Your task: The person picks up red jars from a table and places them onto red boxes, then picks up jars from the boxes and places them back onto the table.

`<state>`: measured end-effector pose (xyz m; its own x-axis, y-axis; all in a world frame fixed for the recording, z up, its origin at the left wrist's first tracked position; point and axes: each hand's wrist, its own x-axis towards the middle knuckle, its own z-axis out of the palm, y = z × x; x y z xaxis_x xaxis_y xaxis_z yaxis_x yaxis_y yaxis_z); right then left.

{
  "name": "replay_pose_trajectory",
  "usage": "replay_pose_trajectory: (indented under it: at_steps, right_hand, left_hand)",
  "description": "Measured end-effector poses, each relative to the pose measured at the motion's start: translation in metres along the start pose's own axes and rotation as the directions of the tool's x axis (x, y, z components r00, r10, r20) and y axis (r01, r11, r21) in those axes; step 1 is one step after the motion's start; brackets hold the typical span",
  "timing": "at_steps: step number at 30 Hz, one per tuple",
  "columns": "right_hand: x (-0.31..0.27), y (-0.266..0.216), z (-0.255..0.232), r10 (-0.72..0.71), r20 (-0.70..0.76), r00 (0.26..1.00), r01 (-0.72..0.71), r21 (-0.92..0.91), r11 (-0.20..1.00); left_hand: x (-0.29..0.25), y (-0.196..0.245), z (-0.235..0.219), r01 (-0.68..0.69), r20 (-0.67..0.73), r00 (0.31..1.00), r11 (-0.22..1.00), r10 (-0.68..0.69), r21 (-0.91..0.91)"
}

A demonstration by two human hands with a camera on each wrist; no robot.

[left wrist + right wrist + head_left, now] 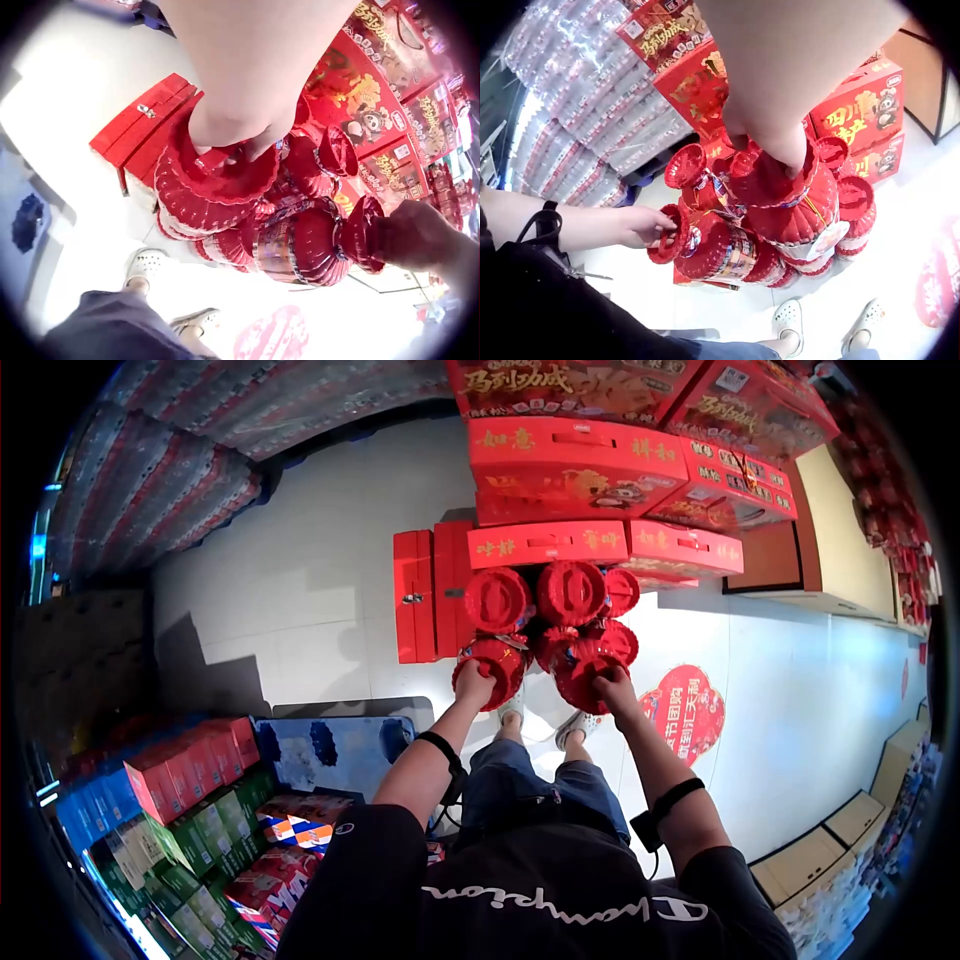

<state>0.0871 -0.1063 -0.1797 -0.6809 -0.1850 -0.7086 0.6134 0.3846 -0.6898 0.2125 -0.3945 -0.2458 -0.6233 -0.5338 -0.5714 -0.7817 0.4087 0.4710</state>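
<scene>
Red lantern-shaped gift tubs with flared, frilled tops stand grouped in front of me in the head view. My left hand grips the top handle of the near-left tub; in the left wrist view its fingers curl round a bar inside the flared top. Over the near-right tub, my right hand holds on inside the top, its fingertips hidden by the rim in the right wrist view. Behind these are more tubs, with round red tops and grip bars. Printed bands wrap the held tubs' bodies.
Stacked red gift boxes rise just beyond the tubs, with narrow red boxes at their left. Plastic-wrapped drink packs fill the far left. A blue pallet and coloured cartons stand near left. A round red floor sticker lies at right.
</scene>
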Motion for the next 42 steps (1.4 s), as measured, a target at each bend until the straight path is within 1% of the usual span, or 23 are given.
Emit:
replay_pose_trajectory:
  at_steps: [1,2,3,5,7,10,11,13,15,18,21,22,23,24,26,29,32,34,35,36,38,40,42]
  right_hand:
    - [0.003,0.000,0.005,-0.002,0.005,1.000,0.002,0.006,1.000]
    - [0.006,0.001,0.011,-0.022,-0.026,0.999,0.023,0.054,0.998]
    - [0.011,0.000,0.014,0.007,-0.023,1.000,-0.006,0.056,0.998]
    - [0.021,0.000,0.020,0.024,-0.027,0.999,-0.023,0.050,0.999]
    - [0.035,0.013,0.028,0.005,-0.048,0.999,-0.003,0.047,0.999]
    - [0.055,0.031,0.028,-0.024,-0.058,0.998,0.021,-0.041,0.999]
    - [0.076,0.059,0.024,-0.095,-0.111,0.989,0.072,-0.190,0.979]
    - [0.066,0.048,0.030,-0.177,-0.185,0.967,0.111,-0.317,0.942]
    - [0.051,0.029,0.033,-0.244,-0.216,0.945,0.134,-0.424,0.896]
    - [0.051,0.024,0.032,-0.111,-0.198,0.974,0.031,-0.368,0.929]
    - [0.052,0.014,0.038,-0.140,-0.190,0.972,0.022,-0.519,0.855]
    - [0.050,0.012,0.040,-0.142,-0.197,0.970,0.019,-0.523,0.852]
    - [0.048,0.010,0.043,-0.145,-0.204,0.968,0.016,-0.527,0.849]
    - [0.047,0.009,0.046,-0.149,-0.211,0.966,0.014,-0.532,0.847]
    - [0.050,0.007,0.052,-0.169,-0.165,0.972,0.050,-0.554,0.831]
    - [0.054,0.006,0.056,-0.185,-0.138,0.973,0.078,-0.559,0.826]
    - [0.053,0.012,0.052,-0.179,-0.159,0.971,0.065,-0.543,0.837]
    - [0.051,0.012,0.043,-0.165,-0.157,0.974,0.056,-0.537,0.842]
    - [0.051,0.011,0.040,-0.170,-0.143,0.975,0.066,-0.543,0.837]
    - [0.050,0.011,0.038,-0.173,-0.124,0.977,0.078,-0.549,0.832]
    - [0.052,0.012,0.038,-0.191,-0.106,0.976,0.101,-0.555,0.826]
    - [0.053,0.016,0.040,-0.212,-0.106,0.972,0.117,-0.560,0.820]
    - [0.053,0.016,0.042,-0.191,-0.128,0.973,0.089,-0.557,0.826]
  left_hand:
    - [0.003,-0.001,-0.004,0.064,0.051,0.997,0.998,-0.063,-0.009]
    - [0.006,-0.001,-0.002,0.073,0.053,0.996,0.996,-0.070,-0.053]
    - [0.009,0.001,-0.001,0.085,0.051,0.995,0.991,-0.080,-0.101]
    - [0.006,0.001,-0.002,-0.020,-0.004,1.000,0.998,0.020,-0.064]
    - [0.005,0.005,-0.004,-0.034,0.022,0.999,0.994,0.036,-0.108]
    - [-0.001,0.009,-0.007,-0.030,0.028,0.999,0.996,0.033,-0.088]
    - [-0.003,0.010,-0.007,-0.041,0.054,0.997,0.992,0.047,-0.116]
    - [-0.009,0.016,-0.005,-0.068,0.097,0.992,0.990,0.080,-0.123]
    - [-0.015,0.025,-0.002,-0.088,0.016,0.996,0.989,0.090,-0.121]
    - [-0.012,0.031,-0.006,-0.085,-0.038,0.996,0.991,0.082,-0.099]
    - [-0.011,0.024,-0.005,-0.046,-0.038,0.998,0.999,0.047,0.007]
    - [-0.009,0.023,-0.006,-0.031,-0.038,0.999,0.998,0.033,0.051]
    - [-0.008,0.020,-0.010,-0.001,0.017,1.000,0.997,-0.001,0.076]
    - [-0.007,0.022,-0.012,0.017,0.026,0.999,0.996,-0.020,0.089]
    - [-0.009,0.026,-0.016,0.051,0.046,0.997,0.992,-0.057,0.118]
    - [-0.013,0.032,-0.019,0.003,0.086,0.996,0.998,-0.008,0.060]
    - [-0.026,0.041,-0.011,-0.042,0.032,0.999,0.997,0.040,0.061]
    - [-0.020,0.032,-0.003,-0.062,-0.116,0.990,0.990,0.077,0.125]
    - [-0.016,0.026,-0.002,0.040,-0.054,0.998,0.994,-0.035,0.101]
    - [-0.016,0.028,-0.008,0.075,-0.034,0.997,0.993,-0.072,0.089]
    - [-0.005,0.006,0.000,0.089,0.033,0.996,0.996,-0.088,-0.026]
    - [-0.004,0.004,0.000,0.059,0.041,0.998,0.998,-0.057,-0.036]
    - [-0.001,0.005,0.000,0.038,0.042,0.998,0.998,-0.036,-0.045]
